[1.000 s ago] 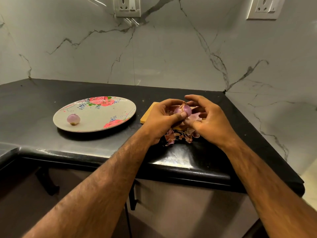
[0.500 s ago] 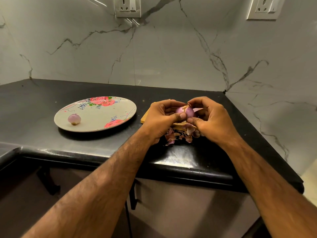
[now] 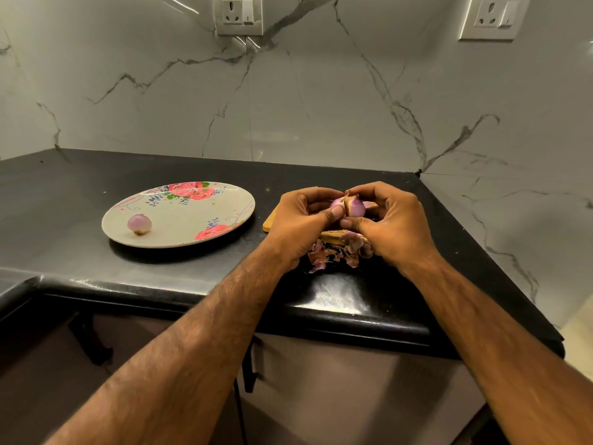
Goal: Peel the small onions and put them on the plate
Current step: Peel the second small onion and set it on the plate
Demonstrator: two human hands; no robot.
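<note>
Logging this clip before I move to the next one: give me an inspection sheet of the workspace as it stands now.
Surface: black countertop, glossy, set into a corner.
Job's things: floral plate with one peeled onion lying on it; second onion held above the counter, with skin still on at its top.
Clutter: onion skins heaped under the hands; wooden board, mostly hidden.
Grippers: left hand and right hand both grip the second onion.
Cables: nothing seen.
Surroundings: marble wall, two wall sockets, cabinet fronts below.
</note>
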